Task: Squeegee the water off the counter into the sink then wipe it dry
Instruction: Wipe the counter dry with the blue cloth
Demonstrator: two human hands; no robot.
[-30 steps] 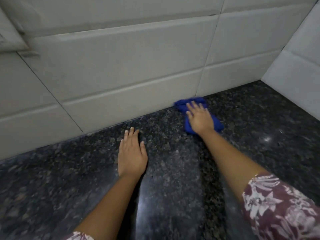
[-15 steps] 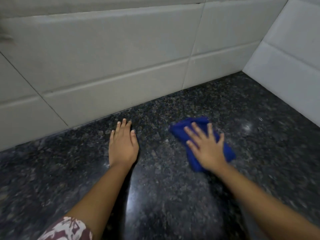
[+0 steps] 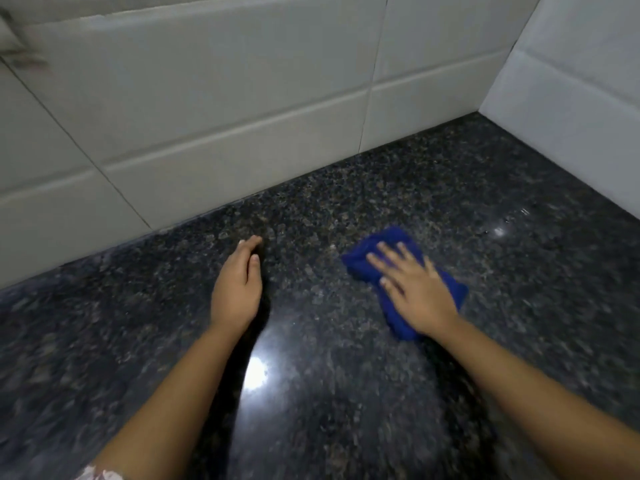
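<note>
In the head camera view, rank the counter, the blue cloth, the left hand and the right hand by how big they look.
1. Counter, by far the largest, filling the lower frame.
2. Right hand and left hand: they look about alike, so no ranking between them.
3. Blue cloth: the visible part looks smallest, but the right hand covers much of it, so its true extent is unsure.

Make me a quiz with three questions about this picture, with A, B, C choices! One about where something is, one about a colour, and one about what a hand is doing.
1. Where is the cloth?
A. Under the right hand
B. Under the left hand
C. Hanging on the wall

2. What colour is the cloth?
A. Red
B. Blue
C. Yellow

3. What is the left hand doing?
A. Holding a cup
B. Gripping a squeegee
C. Resting empty on the counter

Answers:
1. A, the right hand presses flat on the cloth.
2. B, blue fabric shows around the fingers.
3. C, nothing is in it and it lies on the dark stone.
</note>
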